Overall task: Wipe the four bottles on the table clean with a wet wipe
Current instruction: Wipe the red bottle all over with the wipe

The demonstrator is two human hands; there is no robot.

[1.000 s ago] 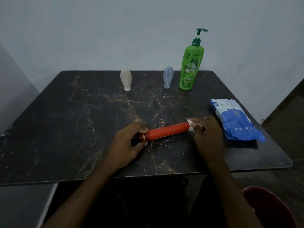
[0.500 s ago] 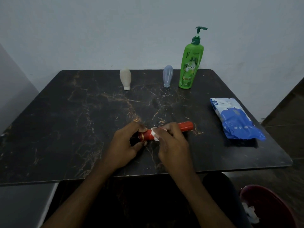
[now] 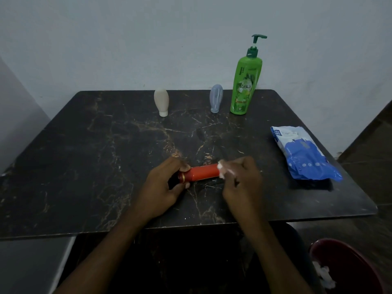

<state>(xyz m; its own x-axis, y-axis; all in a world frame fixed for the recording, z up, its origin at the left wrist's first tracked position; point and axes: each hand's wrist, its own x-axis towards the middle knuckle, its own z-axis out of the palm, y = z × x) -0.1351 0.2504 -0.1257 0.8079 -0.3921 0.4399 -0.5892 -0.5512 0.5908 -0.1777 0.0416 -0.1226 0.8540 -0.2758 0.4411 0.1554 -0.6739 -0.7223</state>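
Red bottle mid-wipe, near edge of counter

Red bottle [image 3: 204, 171] lies horizontal over the near-centre of the counter [image 3: 84, 166]; can't tell if it touches the surface. Left hand [image 3: 163, 187] grip is curled round the dark cap end. Right hand [image 3: 241, 183] grip pinches a white wet wipe [image 3: 222, 171] against the bottle's other end. Beige bottle [image 3: 161, 101], grey-blue bottle [image 3: 216, 98] and green pump bottle [image 3: 245, 85] stand upright along the far edge. Blue-white wipes pack [image 3: 303, 153] lies flat on the right. Dark red bin [image 3: 350, 266] sits below right, white wad [image 3: 322, 274] inside.
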